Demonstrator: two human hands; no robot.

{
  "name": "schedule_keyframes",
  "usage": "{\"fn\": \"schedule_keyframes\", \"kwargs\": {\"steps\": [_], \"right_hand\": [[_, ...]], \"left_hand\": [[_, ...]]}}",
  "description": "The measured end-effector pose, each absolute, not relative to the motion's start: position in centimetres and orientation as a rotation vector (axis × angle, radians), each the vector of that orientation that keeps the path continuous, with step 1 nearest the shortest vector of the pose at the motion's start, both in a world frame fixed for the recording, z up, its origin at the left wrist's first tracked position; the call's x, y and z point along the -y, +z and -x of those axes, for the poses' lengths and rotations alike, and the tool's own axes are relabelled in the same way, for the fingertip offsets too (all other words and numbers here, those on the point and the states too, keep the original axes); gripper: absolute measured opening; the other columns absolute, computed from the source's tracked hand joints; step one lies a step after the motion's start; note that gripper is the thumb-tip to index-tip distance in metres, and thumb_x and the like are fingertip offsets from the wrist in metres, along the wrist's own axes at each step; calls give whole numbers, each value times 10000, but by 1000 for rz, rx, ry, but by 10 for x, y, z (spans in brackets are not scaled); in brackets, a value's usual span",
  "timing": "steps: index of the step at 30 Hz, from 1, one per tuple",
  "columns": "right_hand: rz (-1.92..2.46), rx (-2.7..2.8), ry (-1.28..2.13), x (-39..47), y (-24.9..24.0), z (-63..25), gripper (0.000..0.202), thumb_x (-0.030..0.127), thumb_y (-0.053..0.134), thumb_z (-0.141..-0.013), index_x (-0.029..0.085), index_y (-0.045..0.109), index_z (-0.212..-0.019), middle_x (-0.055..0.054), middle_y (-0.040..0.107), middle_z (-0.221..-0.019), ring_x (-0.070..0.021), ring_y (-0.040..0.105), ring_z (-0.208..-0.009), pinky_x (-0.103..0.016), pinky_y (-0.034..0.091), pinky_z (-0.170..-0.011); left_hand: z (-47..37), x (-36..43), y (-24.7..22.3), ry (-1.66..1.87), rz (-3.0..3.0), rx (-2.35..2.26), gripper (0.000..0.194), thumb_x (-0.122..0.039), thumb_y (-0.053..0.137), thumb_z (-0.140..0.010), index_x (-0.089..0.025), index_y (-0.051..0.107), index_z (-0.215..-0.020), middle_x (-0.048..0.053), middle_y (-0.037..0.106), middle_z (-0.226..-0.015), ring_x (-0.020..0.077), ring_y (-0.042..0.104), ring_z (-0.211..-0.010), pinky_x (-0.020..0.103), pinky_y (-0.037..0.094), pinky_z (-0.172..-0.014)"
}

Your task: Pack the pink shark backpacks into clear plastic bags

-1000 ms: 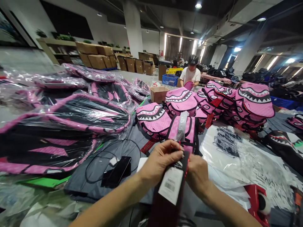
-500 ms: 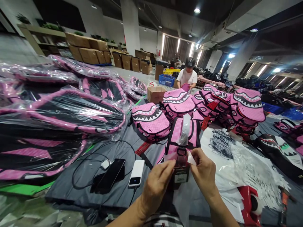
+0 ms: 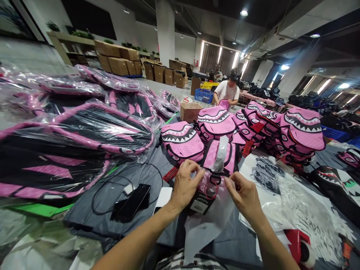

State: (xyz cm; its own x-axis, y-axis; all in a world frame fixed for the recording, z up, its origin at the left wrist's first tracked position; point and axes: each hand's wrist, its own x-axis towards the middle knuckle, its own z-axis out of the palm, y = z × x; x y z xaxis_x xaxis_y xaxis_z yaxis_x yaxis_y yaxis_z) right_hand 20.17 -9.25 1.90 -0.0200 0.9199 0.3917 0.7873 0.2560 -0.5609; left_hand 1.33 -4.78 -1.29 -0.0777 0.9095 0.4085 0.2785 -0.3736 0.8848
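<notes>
- Both forearms reach forward; the left hand (image 3: 187, 183) and right hand (image 3: 243, 191) are curled, though I can't tell whether either pinches anything.
- Just beyond, a pink backpack (image 3: 210, 159) sits on the grey-covered worktop (image 3: 95, 223), its dark hang tag (image 3: 200, 204) towards us.
- Cardboard boxes (image 3: 118, 64) line the hall behind.
- The left forearm partly hides a white power bank (image 3: 163, 197) beside a black phone (image 3: 132, 202).
</notes>
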Motion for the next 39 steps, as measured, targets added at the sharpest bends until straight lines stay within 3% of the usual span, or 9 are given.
{"fn": "schedule_keyframes", "kwargs": {"steps": [5, 11, 19, 27, 32, 35, 39], "right_hand": [[1537, 1832, 643, 81, 37, -212, 397, 502, 486, -891, 220, 457, -614, 27, 457, -538, -110, 424, -502, -238, 308, -489], [1476, 1706, 1017, 73, 42, -220, 439, 586, 588, -798, 220, 455, -595, 53, 425, -495, -83, 380, -420, -221, 288, -408], [1369, 1563, 1334, 58, 63, -209, 503, 633, 725, -675, 198, 492, -578, 87, 419, -435, -39, 342, -338, -186, 238, -352], [1479, 1691, 1530, 48, 74, -179, 367, 476, 643, -809, 177, 531, -628, 56, 508, -387, -59, 441, -310, -163, 185, -343], [1433, 1673, 1646, 49, 76, -178, 322, 450, 539, -880, 142, 633, -892, 26, 605, -472, -105, 569, -371, -154, 206, -326], [1393, 1680, 1672, 48, 75, -180, 361, 427, 480, -890, 130, 638, -1021, 5, 657, -559, -124, 617, -404, -157, 237, -308], [1352, 1721, 1732, 45, 72, -181, 440, 469, 488, -862, 128, 595, -1119, -72, 747, -798, -122, 644, -432, -155, 263, -297]], "left_hand": [[-8, 47, 13, 1326, -1725, -1242, 244, -349, 539, -838, -211, 511, -639, -36, 520, -655, 132, 473, -631, 259, 354, -635], [-4, 52, 7, 1196, -1725, -1273, 304, -450, 564, -844, -201, 678, -712, -7, 667, -684, 142, 545, -635, 258, 359, -636], [-18, 30, 29, 1109, -1916, -1477, 307, -300, 522, -850, -207, 461, -564, -56, 419, -522, 117, 385, -535, 271, 249, -590], [-8, 29, 27, 1014, -1788, -1193, 362, -484, 546, -849, -209, 486, -620, -56, 446, -581, 130, 403, -581, 267, 277, -584], [-5, 61, 14, 1115, -1998, -1469, 411, -613, 668, -813, -212, 590, -768, -23, 557, -734, 196, 495, -755, 318, 327, -714], [-11, 71, -3, 1198, -1974, -1598, 344, -527, 707, -820, -214, 586, -746, -10, 571, -771, 211, 496, -814, 336, 338, -756], [-25, 69, -21, 1335, -1697, -1595, 285, -373, 595, -916, -211, 574, -682, -7, 557, -723, 198, 498, -793, 319, 356, -742]]}}
